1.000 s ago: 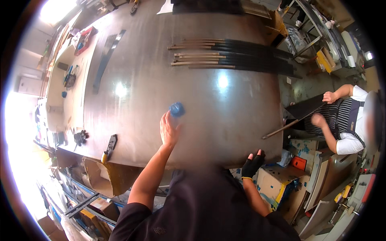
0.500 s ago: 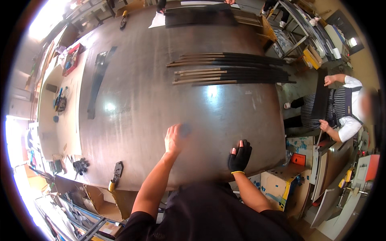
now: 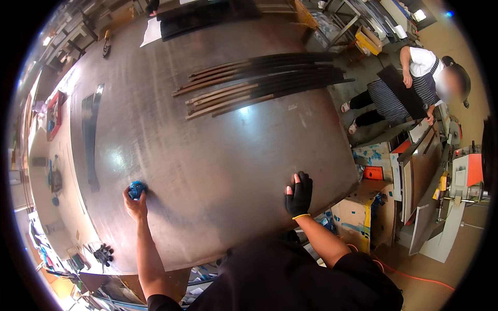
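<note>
My bare left hand (image 3: 136, 203) curls round a crumpled blue ball (image 3: 137, 190), perhaps wadded tape or film, above the left front part of a large brown-grey table (image 3: 218, 160). My right hand (image 3: 299, 194), in a black glove with bare thumb and index tips and a yellow cuff, lies flat on the tabletop near its front right edge. Nothing shows beneath it. Farther back on the table lie several long dark strips (image 3: 259, 80) with brownish left ends, in two loose bundles.
Two thin dark strips (image 3: 89, 140) lie at the table's left. A black panel (image 3: 207, 18) and a yellow-handled tool (image 3: 107, 44) are at the far side. Right of the table, a person (image 3: 404, 90) in a striped apron holds a dark board (image 3: 402, 92). Cardboard boxes (image 3: 350, 217) stand beside the front right corner.
My left hand has swept left across the table with the blue ball. My gloved right hand stays near the front right edge. The view has tilted, and the other person's dark board now slants.
</note>
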The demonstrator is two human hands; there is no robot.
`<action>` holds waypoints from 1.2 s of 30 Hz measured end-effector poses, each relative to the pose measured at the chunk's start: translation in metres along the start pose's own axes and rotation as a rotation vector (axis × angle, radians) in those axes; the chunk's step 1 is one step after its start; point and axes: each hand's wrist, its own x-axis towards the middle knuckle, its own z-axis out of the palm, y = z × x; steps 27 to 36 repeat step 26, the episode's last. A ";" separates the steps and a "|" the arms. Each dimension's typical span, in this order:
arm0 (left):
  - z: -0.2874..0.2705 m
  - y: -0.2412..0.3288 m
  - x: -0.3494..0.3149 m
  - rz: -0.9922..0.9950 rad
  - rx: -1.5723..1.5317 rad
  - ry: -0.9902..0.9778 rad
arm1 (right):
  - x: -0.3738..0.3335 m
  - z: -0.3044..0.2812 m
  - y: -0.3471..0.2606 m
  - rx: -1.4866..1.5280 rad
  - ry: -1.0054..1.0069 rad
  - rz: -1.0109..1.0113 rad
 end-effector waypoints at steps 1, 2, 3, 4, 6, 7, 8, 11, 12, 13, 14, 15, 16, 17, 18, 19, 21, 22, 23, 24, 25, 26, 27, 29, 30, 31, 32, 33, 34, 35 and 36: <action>0.000 0.001 0.002 0.013 0.018 0.009 | -0.001 0.002 0.002 -0.014 0.033 -0.023; 0.000 0.003 0.003 0.026 0.035 0.018 | -0.004 0.006 0.006 -0.029 0.066 -0.046; 0.002 0.002 0.003 0.038 0.053 0.028 | -0.005 0.008 0.009 -0.044 0.098 -0.071; 0.001 -0.009 0.005 0.002 0.001 -0.036 | -0.003 0.007 0.010 -0.016 0.091 -0.080; 0.002 -0.030 -0.003 0.101 0.157 0.080 | 0.006 0.002 0.008 0.041 0.087 -0.105; 0.007 -0.031 -0.005 0.148 0.232 0.139 | 0.018 -0.002 0.013 0.068 0.125 -0.137; 0.011 -0.007 -0.010 0.230 0.226 0.225 | 0.036 -0.006 0.023 0.093 0.159 -0.159; 0.031 0.082 -0.032 0.423 0.119 0.248 | 0.116 -0.020 0.037 0.174 0.267 -0.150; 0.041 0.107 -0.043 0.443 0.104 0.168 | 0.145 -0.019 0.046 0.178 0.228 -0.079; 0.055 0.131 -0.051 0.460 0.083 0.097 | 0.177 -0.018 0.056 0.182 0.196 -0.017; 0.069 0.153 -0.062 0.460 0.058 0.030 | 0.209 -0.019 0.066 0.175 0.115 -0.048; 0.085 0.175 -0.071 0.460 0.031 -0.039 | 0.236 -0.020 0.073 0.165 0.036 -0.079; 0.100 0.199 -0.078 0.501 -0.059 -0.089 | 0.258 -0.023 0.069 0.102 0.021 -0.140; 0.112 0.221 -0.084 0.537 -0.143 -0.136 | 0.279 -0.031 0.056 0.043 0.004 -0.205; 0.120 0.244 -0.088 0.543 -0.144 -0.181 | 0.291 -0.037 0.043 -0.014 -0.014 -0.271; 0.127 0.264 -0.093 0.547 -0.142 -0.228 | 0.294 -0.040 0.034 -0.065 -0.057 -0.249; 0.144 0.287 -0.102 0.546 -0.164 -0.240 | 0.291 -0.037 0.018 -0.158 -0.151 -0.214; 0.151 0.293 -0.107 0.531 -0.183 -0.260 | 0.279 -0.023 0.030 -0.118 -0.096 -0.213; 0.153 0.300 -0.110 0.519 -0.184 -0.314 | 0.271 -0.008 0.048 -0.132 0.018 -0.326; 0.157 0.294 -0.115 0.523 -0.145 -0.315 | 0.264 -0.005 0.049 -0.132 0.017 -0.306; 0.162 0.291 -0.123 0.529 -0.117 -0.323 | 0.254 -0.005 0.048 -0.143 0.017 -0.280; 0.164 0.284 -0.126 0.554 -0.081 -0.348 | 0.256 -0.007 0.053 -0.154 0.011 -0.279; 0.164 0.284 -0.126 0.554 -0.081 -0.348 | 0.256 -0.007 0.053 -0.154 0.011 -0.279; 0.164 0.284 -0.126 0.554 -0.081 -0.348 | 0.256 -0.007 0.053 -0.154 0.011 -0.279; 0.164 0.284 -0.126 0.554 -0.081 -0.348 | 0.256 -0.007 0.053 -0.154 0.011 -0.279; 0.164 0.284 -0.126 0.554 -0.081 -0.348 | 0.256 -0.007 0.053 -0.154 0.011 -0.279; 0.164 0.284 -0.126 0.554 -0.081 -0.348 | 0.256 -0.007 0.053 -0.154 0.011 -0.279; 0.164 0.284 -0.126 0.554 -0.081 -0.348 | 0.256 -0.007 0.053 -0.154 0.011 -0.279; 0.164 0.284 -0.126 0.554 -0.081 -0.348 | 0.256 -0.007 0.053 -0.154 0.011 -0.279; 0.164 0.284 -0.126 0.554 -0.081 -0.348 | 0.256 -0.007 0.053 -0.154 0.011 -0.279; 0.164 0.284 -0.126 0.554 -0.081 -0.348 | 0.256 -0.007 0.053 -0.154 0.011 -0.279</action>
